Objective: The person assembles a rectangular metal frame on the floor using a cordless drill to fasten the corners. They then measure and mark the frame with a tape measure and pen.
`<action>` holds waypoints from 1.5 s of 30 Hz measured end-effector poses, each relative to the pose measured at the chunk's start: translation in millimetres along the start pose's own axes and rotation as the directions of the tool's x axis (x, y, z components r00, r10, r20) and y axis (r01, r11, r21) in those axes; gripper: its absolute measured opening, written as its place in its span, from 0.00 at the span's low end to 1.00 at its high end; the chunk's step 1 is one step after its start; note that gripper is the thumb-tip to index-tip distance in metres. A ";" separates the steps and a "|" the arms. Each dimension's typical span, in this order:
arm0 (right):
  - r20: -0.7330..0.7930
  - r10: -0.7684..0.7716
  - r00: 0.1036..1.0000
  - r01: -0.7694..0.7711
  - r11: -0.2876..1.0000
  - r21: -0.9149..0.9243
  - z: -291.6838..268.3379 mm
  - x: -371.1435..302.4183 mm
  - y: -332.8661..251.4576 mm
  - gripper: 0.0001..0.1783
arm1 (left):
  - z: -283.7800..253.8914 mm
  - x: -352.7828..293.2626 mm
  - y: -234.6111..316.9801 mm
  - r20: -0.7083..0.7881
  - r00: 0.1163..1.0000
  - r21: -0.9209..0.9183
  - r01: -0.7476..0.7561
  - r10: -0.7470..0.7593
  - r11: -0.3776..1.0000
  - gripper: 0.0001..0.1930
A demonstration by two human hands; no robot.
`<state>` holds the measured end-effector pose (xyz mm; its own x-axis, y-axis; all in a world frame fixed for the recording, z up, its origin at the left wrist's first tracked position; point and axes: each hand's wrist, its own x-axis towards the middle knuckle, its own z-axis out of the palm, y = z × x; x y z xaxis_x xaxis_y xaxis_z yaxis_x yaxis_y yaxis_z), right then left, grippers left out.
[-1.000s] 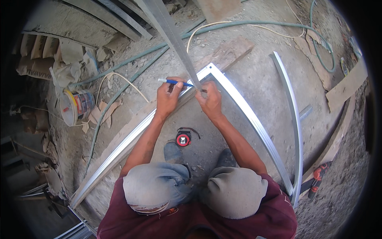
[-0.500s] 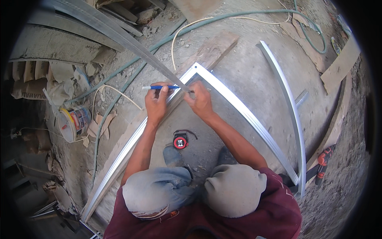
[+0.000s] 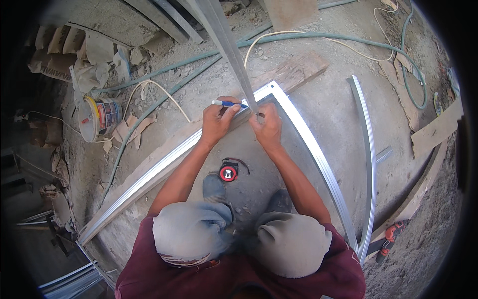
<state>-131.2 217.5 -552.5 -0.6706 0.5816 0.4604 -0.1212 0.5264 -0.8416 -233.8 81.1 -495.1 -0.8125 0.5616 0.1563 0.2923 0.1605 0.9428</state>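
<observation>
My left hand (image 3: pixel 219 122) pinches a blue marker pen (image 3: pixel 229 103) with a white end, its tip close to the metal bar. My right hand (image 3: pixel 268 128) grips the lower end of a long grey metal bar (image 3: pixel 229 50), which slants up toward the far side. Under both hands lies a frame of shiny metal channels, its left channel (image 3: pixel 164 167) and right channel (image 3: pixel 318 154) meeting at a corner just beyond my right hand. A wooden plank (image 3: pixel 301 70) runs beneath that corner. On the ground between my arms sits a red and black tape measure (image 3: pixel 228 173).
Another metal channel (image 3: pixel 367 134) lies to the right, with an orange and black power tool (image 3: pixel 391 239) near its close end. Far left stands a bucket (image 3: pixel 99 119). A green hose (image 3: pixel 308 36) and a pale cable (image 3: pixel 172 102) cross the ground.
My view has turned, so the frame and both hands sit farther right in the picture. The pen and bar stay in my hands, with little change in grip.
</observation>
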 end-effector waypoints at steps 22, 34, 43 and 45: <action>-0.002 -0.007 1.000 0.007 1.000 -0.003 -6.3 -1.7 0.9 0.16 | -2.5 -5.7 -11.2 0.021 0.997 0.074 0.071 -0.073 0.995 0.10; 0.015 -0.027 1.000 0.027 1.000 0.011 3.2 -0.6 3.5 0.13 | -4.0 0.8 2.3 0.053 0.996 0.110 -0.078 0.072 0.991 0.08; 0.040 -0.030 0.999 0.031 0.999 -0.030 -2.9 -2.6 7.2 0.13 | -2.6 0.0 9.4 0.092 0.995 0.133 -0.037 0.025 0.990 0.10; 0.050 -0.025 0.998 0.026 0.999 -0.024 -5.0 -2.5 6.5 0.13 | -1.7 -0.4 5.9 0.071 0.997 0.132 -0.041 0.031 0.990 0.09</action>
<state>-126.6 222.5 -557.7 -0.7035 0.5362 0.4665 -0.1214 0.5560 -0.8223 -232.6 80.5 -489.1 -0.7650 0.6227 0.1644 0.3892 0.2435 0.8884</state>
